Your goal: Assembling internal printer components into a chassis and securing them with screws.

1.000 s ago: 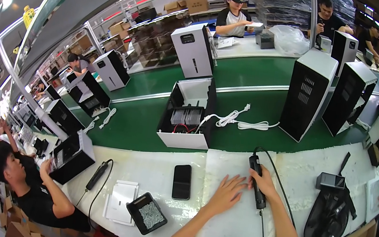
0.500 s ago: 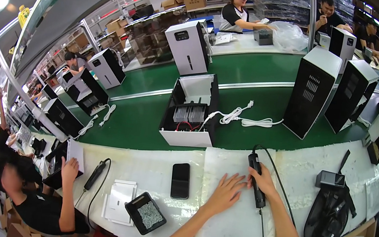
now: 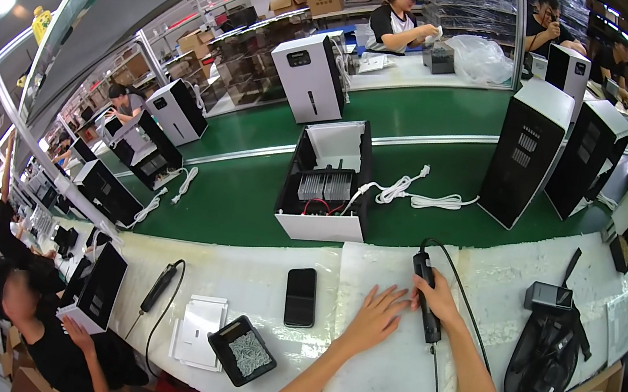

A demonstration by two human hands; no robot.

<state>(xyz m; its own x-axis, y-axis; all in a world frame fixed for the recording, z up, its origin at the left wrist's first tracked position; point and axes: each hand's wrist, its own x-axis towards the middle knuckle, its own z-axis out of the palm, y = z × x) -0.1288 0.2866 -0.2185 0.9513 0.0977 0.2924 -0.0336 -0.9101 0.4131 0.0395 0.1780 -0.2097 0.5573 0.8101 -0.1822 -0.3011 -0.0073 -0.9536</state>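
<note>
My right hand (image 3: 440, 298) is wrapped round a black electric screwdriver (image 3: 426, 312), which lies along the white padded worktop with its long bit toward me. My left hand (image 3: 375, 319) rests flat on the worktop beside it, fingers stretched out and holding nothing. To the left of that hand lies a black smartphone (image 3: 300, 298). Nearer me stands a black tray (image 3: 221, 342) filled with small screws (image 3: 248, 352). Beyond the worktop, an open black-and-white appliance housing (image 3: 321, 228) lies on the green conveyor, showing a finned metal heatsink (image 3: 325, 187) and red wires inside.
White plates (image 3: 198, 333) and a second electric screwdriver (image 3: 159, 288) lie at left, near a co-worker handling a housing (image 3: 98, 290). A black pouch (image 3: 542, 356) and small boxy device (image 3: 548, 297) sit at right. Tall appliances (image 3: 527, 155) and a coiled white cord (image 3: 396, 188) stand on the conveyor (image 3: 224, 199).
The open housing, its cord and the tall appliances at right have shifted slightly rightward. The co-worker at left has turned and lowered a housing. My hands have stayed put.
</note>
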